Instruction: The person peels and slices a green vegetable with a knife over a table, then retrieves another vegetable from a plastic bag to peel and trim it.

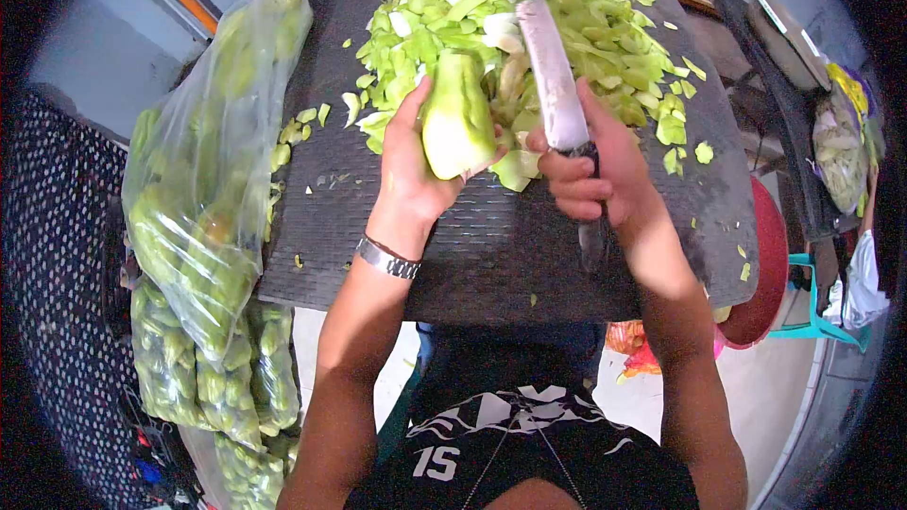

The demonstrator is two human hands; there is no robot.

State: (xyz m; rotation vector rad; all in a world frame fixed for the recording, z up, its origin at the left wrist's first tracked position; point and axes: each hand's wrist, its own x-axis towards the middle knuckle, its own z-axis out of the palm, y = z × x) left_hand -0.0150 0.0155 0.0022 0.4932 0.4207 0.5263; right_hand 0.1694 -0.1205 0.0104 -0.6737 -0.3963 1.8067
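Observation:
My left hand (412, 170) grips a pale green chayote (460, 127), its surface looking largely peeled. In my right hand (605, 170) is a knife (553, 76) with a broad blade and a dark handle; the blade points up and away, to the right of the chayote and apart from it. Behind both hands spreads a large heap of green peelings and slices (605, 33) on the dark textured tabletop (453, 255). Part of the heap is hidden by the knife and the chayote.
Clear plastic bags of whole chayotes (203, 236) stand along the table's left side. Loose scraps (302, 118) lie near the table's left and right edges. To the right are a red tub (763, 264), a teal stool (822, 307) and a bagged item (839, 146).

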